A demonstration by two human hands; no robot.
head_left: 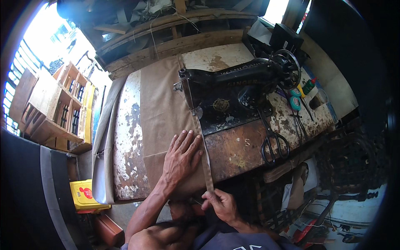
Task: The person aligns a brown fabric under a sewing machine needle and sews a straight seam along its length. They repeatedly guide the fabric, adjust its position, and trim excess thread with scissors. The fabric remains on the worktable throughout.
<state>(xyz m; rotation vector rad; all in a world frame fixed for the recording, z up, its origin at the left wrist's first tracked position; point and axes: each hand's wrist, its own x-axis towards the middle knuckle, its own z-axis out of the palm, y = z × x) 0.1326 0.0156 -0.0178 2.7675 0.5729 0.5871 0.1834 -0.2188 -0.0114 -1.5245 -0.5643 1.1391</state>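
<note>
A length of brown cloth (160, 108) lies across the table and runs under the needle end of a black sewing machine (225, 93). My left hand (182, 155) rests flat on the cloth, fingers together and stretched toward the machine, just short of the needle area. At the table's front edge, my right hand (221, 204) pinches the near end of the cloth's narrow folded edge (208, 171) between thumb and fingers. That edge, with a pale strip along it, stretches from my right hand up to the presser foot.
Black-handled scissors (273, 146) lie right of the machine's base. Behind them are a green bottle (308, 86), a teal round item (295, 103) and small tools. More cloth (109, 137) hangs over the table's left side. A yellow container (88, 194) stands at lower left.
</note>
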